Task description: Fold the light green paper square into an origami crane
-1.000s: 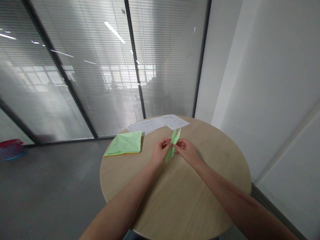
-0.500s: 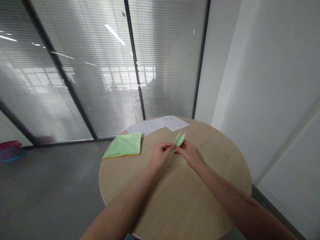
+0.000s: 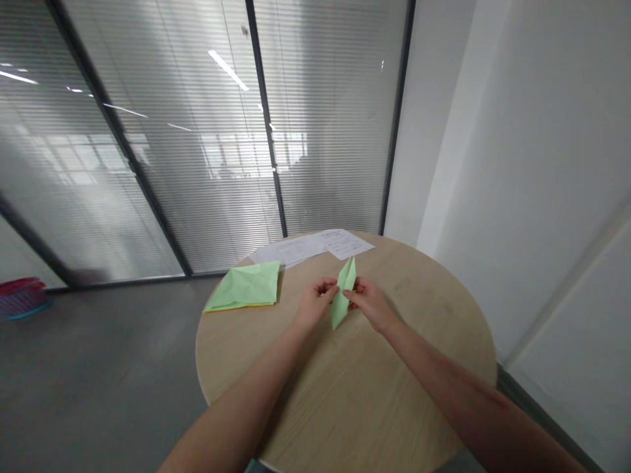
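Left hand [image 3: 313, 304] and right hand [image 3: 373, 306] pinching folded green paper [image 3: 340, 307] from opposite sides; uneven pull could tear it or skew creases.

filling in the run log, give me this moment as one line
left hand: holds folded green paper; right hand: holds its opposite side; round wooden table: creased green paper at left, printed sheets at far edge
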{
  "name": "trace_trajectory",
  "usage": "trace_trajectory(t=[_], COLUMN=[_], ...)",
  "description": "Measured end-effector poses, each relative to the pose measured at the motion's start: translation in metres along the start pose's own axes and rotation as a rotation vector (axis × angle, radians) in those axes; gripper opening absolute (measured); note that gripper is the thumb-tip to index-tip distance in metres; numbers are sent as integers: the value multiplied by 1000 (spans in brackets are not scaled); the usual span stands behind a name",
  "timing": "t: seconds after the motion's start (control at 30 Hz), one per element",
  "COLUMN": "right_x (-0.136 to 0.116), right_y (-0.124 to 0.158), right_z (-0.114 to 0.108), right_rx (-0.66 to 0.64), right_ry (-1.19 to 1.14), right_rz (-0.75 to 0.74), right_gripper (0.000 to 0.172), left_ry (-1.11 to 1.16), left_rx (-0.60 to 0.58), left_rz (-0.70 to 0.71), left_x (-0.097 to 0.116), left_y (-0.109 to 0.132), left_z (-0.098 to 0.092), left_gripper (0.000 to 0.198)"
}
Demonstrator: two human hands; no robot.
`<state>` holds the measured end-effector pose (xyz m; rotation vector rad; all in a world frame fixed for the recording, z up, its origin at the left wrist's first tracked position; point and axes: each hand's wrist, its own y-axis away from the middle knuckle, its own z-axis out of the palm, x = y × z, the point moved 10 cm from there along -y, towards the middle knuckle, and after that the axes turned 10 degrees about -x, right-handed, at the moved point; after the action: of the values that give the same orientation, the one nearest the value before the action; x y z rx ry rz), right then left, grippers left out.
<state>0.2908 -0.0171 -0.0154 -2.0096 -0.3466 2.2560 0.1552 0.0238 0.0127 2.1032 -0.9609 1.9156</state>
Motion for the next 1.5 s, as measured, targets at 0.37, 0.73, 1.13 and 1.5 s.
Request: trace_trajectory(t=[0.37,0.73,1.13,1.5], right_x=[9,18,17,-6], right_y=[-3,-3,-4,-2], right_z=[-1,-3,-2,-3], right_rx=[-25,-52,-69,-62], right_ry=[13,34,-41,29], right_rz=[60,125,109,-33], right_gripper=[30,36,38,33], left_ry=[69,5,65,122], left_rx=[-118,-122,-38,-75], left_rz=[-160,-186,-102,-133], left_x=[-16,-17,-6,-9], left_y=[2,2,3,3], left_z=[6,7,2,0], left_gripper=[33,33,39,26])
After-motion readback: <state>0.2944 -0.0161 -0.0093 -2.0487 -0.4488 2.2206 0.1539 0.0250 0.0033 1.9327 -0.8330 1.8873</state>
